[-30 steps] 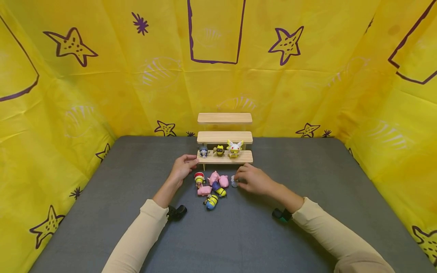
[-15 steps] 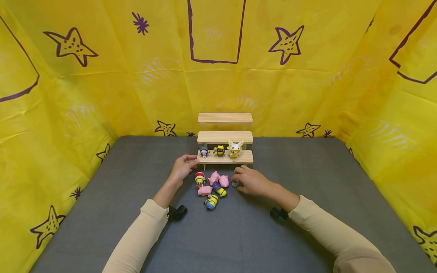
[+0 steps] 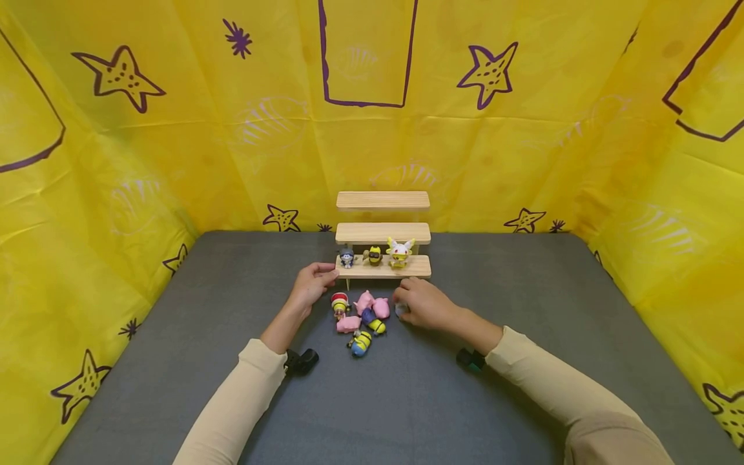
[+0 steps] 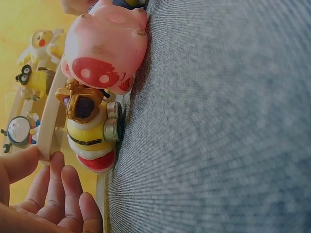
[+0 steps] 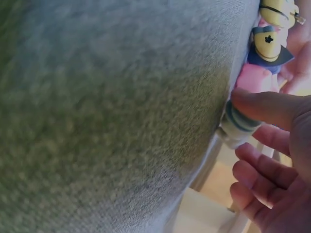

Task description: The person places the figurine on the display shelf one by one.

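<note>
My left hand (image 3: 312, 287) pinches the left end of the lowest tier of a three-tier wooden display shelf (image 3: 420, 268), thumb above and fingertips below. Between the thumb and fingers of my right hand (image 3: 429, 305) is a small grey-and-white figurine (image 5: 237, 125), low over the cloth and mostly covered by the hand in the head view. Three figurines stand on the lowest tier: a blue-and-white one (image 3: 346, 259), a yellow one with dark goggles (image 3: 374, 256) and a white-and-yellow one with tall ears (image 3: 400, 254).
Before the shelf lies a cluster of toys: pink pigs (image 3: 380, 308) and yellow minion figures (image 3: 360, 344), one with a red-and-white base (image 3: 340, 303). Dark grey cloth (image 3: 407, 400) covers the table. A yellow patterned curtain (image 3: 261, 161) encloses the back and sides.
My right hand has shifted slightly left and turned the small grey-and-white figurine in its fingers. My left hand, the shelf and the clustered toys have stayed in place.
</note>
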A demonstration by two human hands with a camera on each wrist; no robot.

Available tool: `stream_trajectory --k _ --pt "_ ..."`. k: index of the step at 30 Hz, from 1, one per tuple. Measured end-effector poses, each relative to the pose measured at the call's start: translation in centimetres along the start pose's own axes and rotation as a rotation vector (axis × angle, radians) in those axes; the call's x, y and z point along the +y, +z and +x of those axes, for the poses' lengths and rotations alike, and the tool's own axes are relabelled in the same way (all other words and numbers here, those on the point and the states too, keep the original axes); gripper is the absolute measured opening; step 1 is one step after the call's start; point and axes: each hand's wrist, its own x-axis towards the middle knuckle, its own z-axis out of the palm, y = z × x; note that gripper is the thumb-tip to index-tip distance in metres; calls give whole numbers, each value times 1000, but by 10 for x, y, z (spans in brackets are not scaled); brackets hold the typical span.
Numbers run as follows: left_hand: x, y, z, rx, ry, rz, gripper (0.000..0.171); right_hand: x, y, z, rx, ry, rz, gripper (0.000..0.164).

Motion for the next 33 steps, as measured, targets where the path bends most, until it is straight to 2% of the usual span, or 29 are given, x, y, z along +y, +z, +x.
stream_trajectory --k 6,19,27,33 --pt "0 0 0 2 -1 1 33 1 -4 0 35 23 -30 23" --pt "0 0 -2 6 9 0 32 8 -2 -5 76 160 110 23" --pt "0 0 -2 6 14 0 32 14 -20 -7 41 203 251 19" --pt "1 0 -2 5 6 2 32 20 -35 -7 41 203 280 20"
